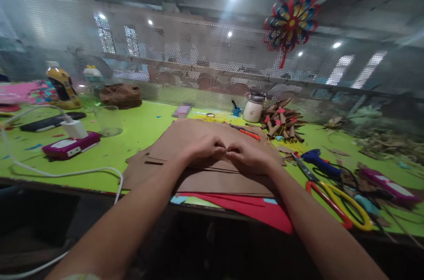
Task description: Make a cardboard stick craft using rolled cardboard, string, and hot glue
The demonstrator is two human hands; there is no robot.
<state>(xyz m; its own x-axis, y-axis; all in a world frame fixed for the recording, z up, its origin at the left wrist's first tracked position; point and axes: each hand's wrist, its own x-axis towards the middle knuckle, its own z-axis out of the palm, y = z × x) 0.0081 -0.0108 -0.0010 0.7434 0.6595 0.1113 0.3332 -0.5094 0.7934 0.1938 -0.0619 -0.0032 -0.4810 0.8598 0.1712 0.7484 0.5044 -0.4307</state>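
Both hands meet over a stack of brown paper sheets (185, 132) at the front of the green table. My left hand (207, 147) is closed, thumb and fingertips pinched. Facing it, my right hand (247, 156) is pinched too, its fingertips almost touching the left ones. Whatever lies between the fingers is too small or hidden to make out. Cut strips of brown paper (159, 160) rest on the stack under the wrists. Just beyond the right hand lies an orange-handled tool (250, 134). Red paper (255, 211) sticks out beneath the stack.
Large scissors (331, 200) and a blue glue gun (321, 163) lie at right, before rolled brown paper pieces (281, 123) and a white jar (253, 108). At left are a purple power strip (71, 145), a white cable (66, 174) and a plastic cup (109, 122).
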